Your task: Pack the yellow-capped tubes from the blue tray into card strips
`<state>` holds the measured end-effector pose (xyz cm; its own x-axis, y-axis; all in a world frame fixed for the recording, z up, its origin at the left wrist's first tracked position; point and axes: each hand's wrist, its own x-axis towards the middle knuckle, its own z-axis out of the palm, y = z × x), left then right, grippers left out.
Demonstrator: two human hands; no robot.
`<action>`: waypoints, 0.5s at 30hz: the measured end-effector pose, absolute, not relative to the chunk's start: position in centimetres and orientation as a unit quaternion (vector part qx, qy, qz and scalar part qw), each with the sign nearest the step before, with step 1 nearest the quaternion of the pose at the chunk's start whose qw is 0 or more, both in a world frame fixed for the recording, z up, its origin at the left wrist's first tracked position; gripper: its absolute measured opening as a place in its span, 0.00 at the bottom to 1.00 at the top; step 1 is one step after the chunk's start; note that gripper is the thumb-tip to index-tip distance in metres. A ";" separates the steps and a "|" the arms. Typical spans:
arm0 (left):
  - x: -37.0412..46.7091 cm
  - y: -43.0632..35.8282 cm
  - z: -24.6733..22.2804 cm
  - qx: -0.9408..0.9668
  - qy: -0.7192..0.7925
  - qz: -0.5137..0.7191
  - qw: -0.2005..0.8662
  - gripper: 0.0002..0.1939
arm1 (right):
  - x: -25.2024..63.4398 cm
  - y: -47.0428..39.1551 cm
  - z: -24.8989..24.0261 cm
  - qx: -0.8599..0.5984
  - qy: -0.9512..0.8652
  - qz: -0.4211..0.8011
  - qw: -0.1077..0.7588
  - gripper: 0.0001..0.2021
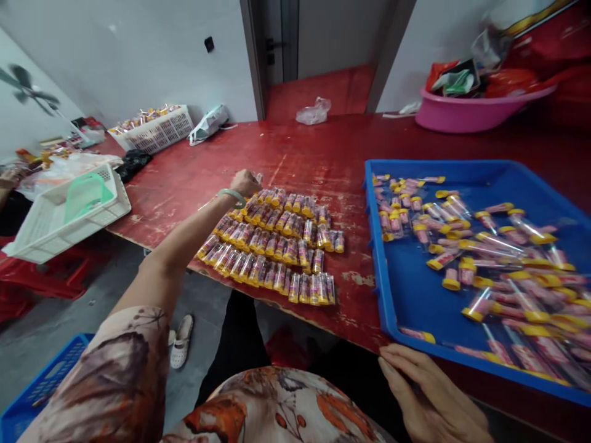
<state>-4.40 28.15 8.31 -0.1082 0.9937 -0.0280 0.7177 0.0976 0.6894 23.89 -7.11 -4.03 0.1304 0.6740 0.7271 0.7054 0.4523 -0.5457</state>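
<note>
A: How is the left hand (pixel 244 183)?

B: It reaches to about eleven o'clock, at the far edge of the tube rows. Its fingers are bent inward, and a bit of clear plastic (pixel 258 178) shows at their tips. Whether they are clamped on it or only touch it, I cannot tell. A pale green, ring-shaped bracelet (pixel 233 195) is on the wrist.

A: And the right hand (pixel 429 391)?

B: It is at four o'clock, by the near edge of the blue tray. Its fingers are rather straight, the thumb is a little apart, and I see nothing held.

A: Where are the small, clear cylindrical tubes with yellow caps and pink contents (pixel 271 245)?

B: They lie in slanting rows around twelve o'clock, on the worn red table (pixel 203 166). More lie loosely mixed in the rectangular blue plastic tray (pixel 381 277), at two o'clock.

A: How would they handle?

B: I judge them light, with stiff and rather smooth walls, so they could roll or slip. A gentle pinch around the middle should be enough; strong squeezing may dent the thin plastic. The yellow cap probably gives better friction, but pulling it could loosen it.

A: What is farther outward?

B: A white plastic crate (pixel 78 237) at ten o'clock, and a pink oval basin (pixel 475 114) between one and two.
</note>
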 end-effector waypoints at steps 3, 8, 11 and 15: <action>-3.7 28.8 7.7 0.619 0.715 0.222 0.237 0.13 | 24.4 -7.2 -4.1 -0.530 -0.667 -0.020 0.524 0.03; -3.2 27.5 9.2 0.630 0.709 0.206 0.239 0.11 | 25.6 -7.0 -3.7 -0.522 -0.655 -0.037 0.545 0.08; -2.9 25.5 10.9 0.633 0.687 0.264 0.240 0.08 | 28.9 -5.5 -2.4 -0.528 -0.665 -0.099 0.518 0.08; -1.7 19.5 11.6 0.533 0.617 0.389 0.430 0.19 | 36.9 -1.7 -1.5 -0.616 -0.679 -0.154 0.367 0.07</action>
<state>-1.71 19.49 11.57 -0.0632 0.9912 -0.1160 0.3229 0.1302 0.9374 36.89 -1.74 -1.49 0.0295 0.7247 0.6884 0.9503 0.1932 -0.2442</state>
